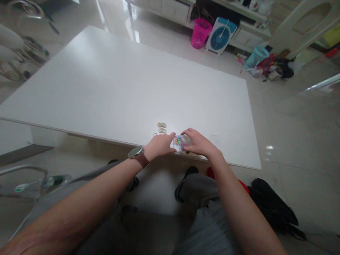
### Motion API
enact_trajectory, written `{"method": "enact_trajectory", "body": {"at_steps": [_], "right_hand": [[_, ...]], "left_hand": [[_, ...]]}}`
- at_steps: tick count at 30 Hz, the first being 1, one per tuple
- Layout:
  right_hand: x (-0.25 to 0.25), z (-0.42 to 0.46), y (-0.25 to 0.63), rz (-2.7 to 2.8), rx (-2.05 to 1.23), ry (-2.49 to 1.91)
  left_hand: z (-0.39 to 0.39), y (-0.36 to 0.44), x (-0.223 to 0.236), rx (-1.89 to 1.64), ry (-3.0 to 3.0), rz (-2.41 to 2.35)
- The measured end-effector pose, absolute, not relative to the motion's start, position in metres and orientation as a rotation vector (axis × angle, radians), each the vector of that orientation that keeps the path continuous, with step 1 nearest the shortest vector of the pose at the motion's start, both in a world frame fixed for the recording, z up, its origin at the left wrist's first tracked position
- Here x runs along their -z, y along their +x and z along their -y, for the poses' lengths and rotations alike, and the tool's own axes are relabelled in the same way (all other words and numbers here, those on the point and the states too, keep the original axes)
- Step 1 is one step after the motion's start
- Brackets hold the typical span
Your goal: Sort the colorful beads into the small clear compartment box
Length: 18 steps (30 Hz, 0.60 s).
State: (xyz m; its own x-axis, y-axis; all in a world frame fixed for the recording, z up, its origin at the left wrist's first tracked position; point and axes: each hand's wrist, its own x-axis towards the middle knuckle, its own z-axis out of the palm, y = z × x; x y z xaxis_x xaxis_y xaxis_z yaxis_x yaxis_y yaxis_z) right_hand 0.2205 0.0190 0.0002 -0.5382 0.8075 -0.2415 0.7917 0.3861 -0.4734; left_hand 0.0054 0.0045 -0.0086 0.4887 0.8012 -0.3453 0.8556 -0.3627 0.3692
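Note:
A small clear plastic box (177, 146) with brightly coloured small pieces in it lies at the table's near edge. My left hand (159, 145) grips its left side, thumb and finger at its corners. From the right, my right hand (199, 142) curls its fingers around the box's other side, near the coloured pieces. Too small to make out is what exactly the pieces are. Just beyond my left hand lie thin rings in overlapping rows, a farther row (161, 125) and a nearer row (162, 130). A single ring (155, 134) sits partly beside my left hand.
The white table (127, 85) stretches away ahead and to the left. Past it on the floor stand a pink basket (200, 33), a blue and white fan (220, 36) and a teal basket (256, 57). A black bag (273, 203) lies at the lower right.

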Motion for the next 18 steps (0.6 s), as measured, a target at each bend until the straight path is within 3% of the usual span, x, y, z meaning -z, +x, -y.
{"method": "enact_trajectory", "body": {"at_steps": [9,18], "right_hand": [[0.006,-0.014,0.212,2.654,-0.825,-1.516],[0.01,-0.013,0.206,2.634,-0.78,-1.551]], "left_hand": [[-0.021,-0.009,0.001,0.003,2.199,-1.354],[-0.057,-0.057,-0.013,-0.184,2.036,-1.683]]}}
